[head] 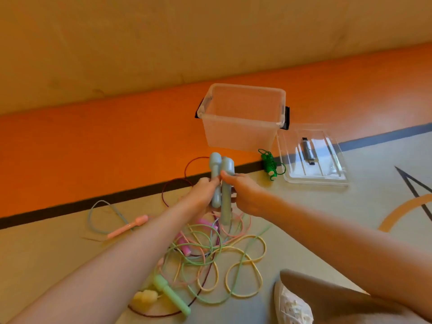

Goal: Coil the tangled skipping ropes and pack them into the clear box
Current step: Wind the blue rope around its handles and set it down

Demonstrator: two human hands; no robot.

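Nearest the camera, at the lower right, a bent knee and a white shoe rest on the floor, and both bare forearms stretch forward from the bottom corners. Between them lies the tangle of ropes, yellow, green and pink cords looped over each other, with a green handle and a yellow handle at its near edge and a pink handle off to the left. Above the tangle, the left hand and right hand both grasp two blue-grey handles held upright side by side. Beyond them a coiled green rope lies just beside the clear box, which stands open on the orange strip below the wall. Its lid lies flat to the right, with bare floor around it.
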